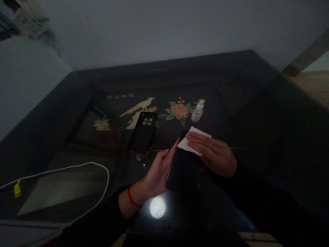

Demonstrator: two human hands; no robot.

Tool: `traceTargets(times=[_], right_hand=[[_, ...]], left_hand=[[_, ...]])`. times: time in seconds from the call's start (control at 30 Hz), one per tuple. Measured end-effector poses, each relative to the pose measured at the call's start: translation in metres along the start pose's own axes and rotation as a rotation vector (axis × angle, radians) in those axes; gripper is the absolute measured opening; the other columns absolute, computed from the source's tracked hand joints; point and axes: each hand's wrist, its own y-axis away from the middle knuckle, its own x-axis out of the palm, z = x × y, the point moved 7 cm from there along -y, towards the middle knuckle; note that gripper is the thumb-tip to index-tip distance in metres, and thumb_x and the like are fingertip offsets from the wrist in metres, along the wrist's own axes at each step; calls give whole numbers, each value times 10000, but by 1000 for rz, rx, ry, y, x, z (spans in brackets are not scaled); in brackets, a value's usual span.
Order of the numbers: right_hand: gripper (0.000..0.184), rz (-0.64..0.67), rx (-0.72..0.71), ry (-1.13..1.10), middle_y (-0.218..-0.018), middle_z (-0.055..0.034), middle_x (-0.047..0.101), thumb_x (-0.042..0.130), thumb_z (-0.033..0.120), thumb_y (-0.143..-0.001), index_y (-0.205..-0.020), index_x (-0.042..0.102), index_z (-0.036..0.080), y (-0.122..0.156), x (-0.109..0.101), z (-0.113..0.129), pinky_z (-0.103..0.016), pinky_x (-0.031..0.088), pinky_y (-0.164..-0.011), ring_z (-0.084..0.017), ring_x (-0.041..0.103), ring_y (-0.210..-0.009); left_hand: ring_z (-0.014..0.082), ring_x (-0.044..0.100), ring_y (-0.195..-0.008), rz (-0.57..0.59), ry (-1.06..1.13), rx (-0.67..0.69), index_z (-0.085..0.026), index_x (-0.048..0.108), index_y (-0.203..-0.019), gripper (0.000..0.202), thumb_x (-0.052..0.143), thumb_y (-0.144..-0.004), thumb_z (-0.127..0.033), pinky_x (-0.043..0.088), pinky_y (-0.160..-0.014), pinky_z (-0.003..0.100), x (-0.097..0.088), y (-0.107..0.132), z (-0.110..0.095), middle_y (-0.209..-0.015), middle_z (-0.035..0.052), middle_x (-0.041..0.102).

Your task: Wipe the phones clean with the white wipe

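Observation:
My left hand (159,170) grips a dark smartphone (183,171) from beneath and along its left edge, tilted above the table. Against the upper part of its screen, my right hand (217,154) presses a white wipe (191,141) under flattened fingers; one finger wears a ring. A black phone case (144,132) lies to the left, with a cutout for the camera and a chain strap (142,161) at its near end. Behind the right hand stands a small dropper bottle (197,112) with a white top and a label.
The dark glossy table (244,92) bears a bird-and-flower picture (180,111) and a bright light reflection. A white cable (87,164) with a yellow tag (17,189) curves across the left side. Behind the table rises a pale wall (164,31).

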Motion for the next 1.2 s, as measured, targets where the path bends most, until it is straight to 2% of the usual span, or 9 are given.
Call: traceTargets(times=[0.07, 0.17, 0.3, 0.37, 0.57, 0.8, 0.97, 1.1, 1.2], right_hand=[[254, 6, -23, -3, -1141, -205, 645, 402, 117, -927, -1083, 595, 56, -1, 1, 4, -392, 541, -892, -247, 518, -1213], [208, 26, -174, -49, -1091, -151, 682, 448, 136, -915, -959, 645, 87, -4, 10, 40, -306, 577, -779, -234, 595, -1122], [146, -77, -284, -148, -947, -92, 731, 540, 150, -863, -833, 679, 115, -5, 13, 78, -288, 554, -838, -208, 661, -1006], [147, -83, -287, -152, -935, -89, 734, 539, 146, -862, -841, 681, 114, -4, 12, 77, -290, 545, -862, -207, 657, -1014], [228, 14, -102, -54, -1077, -179, 680, 436, 124, -923, -968, 648, 52, -2, 7, 37, -334, 579, -765, -255, 584, -1134], [159, -85, -252, -210, -889, -109, 738, 527, 77, -842, -769, 668, 88, 6, 5, 75, -335, 519, -939, -217, 662, -1005], [284, -36, -86, -116, -1108, -163, 672, 385, 192, -942, -1013, 634, 77, 13, -4, 27, -343, 564, -841, -221, 514, -1219], [311, -79, 162, -26, -1219, -174, 608, 412, 126, -908, -1178, 567, 106, 11, -19, -21, -417, 491, -965, -228, 499, -1236], [324, -121, 229, 0, -1213, -163, 614, 445, 67, -875, -1168, 572, 122, 10, -27, -31, -419, 475, -985, -222, 521, -1216]], left_hand=[[185, 607, -880, -1, 12, -14, -273, 254, -1451, 515, 247, -948, -384, 408, -824, 311, -1, 0, 1, -1229, 48, 587], [141, 614, -736, -11, 38, -17, -287, 217, -1460, 534, 275, -939, -385, 418, -734, 267, -1, 1, 0, -1185, 47, 615], [220, 637, -906, 30, 30, -11, -349, 137, -1465, 564, 275, -924, -424, 409, -833, 343, 7, 2, -3, -1244, 56, 583], [250, 616, -994, 39, 13, -1, -365, 158, -1459, 556, 277, -920, -432, 383, -898, 381, 8, 1, -5, -1276, 53, 562], [206, 593, -1026, -73, -10, 42, -320, 306, -1428, 504, 291, -927, -374, 376, -933, 339, -6, 0, -8, -1292, 29, 553], [287, 603, -1018, -43, -64, 107, -382, 173, -1452, 542, 290, -922, -393, 386, -904, 486, 3, -1, -16, -1240, 57, 580], [248, 587, -1035, -102, -18, 135, -306, 272, -1440, 522, 308, -921, -346, 390, -944, 430, -6, -1, -21, -1282, 55, 549], [325, 591, -1035, 53, -38, 8, -407, 109, -1450, 573, 321, -917, -412, 441, -825, 517, 4, 1, -11, -1321, 75, 510], [368, 594, -1023, 115, -72, -15, -414, 48, -1449, 601, 322, -916, -441, 461, -761, 524, 10, 4, -7, -1298, 102, 521]])
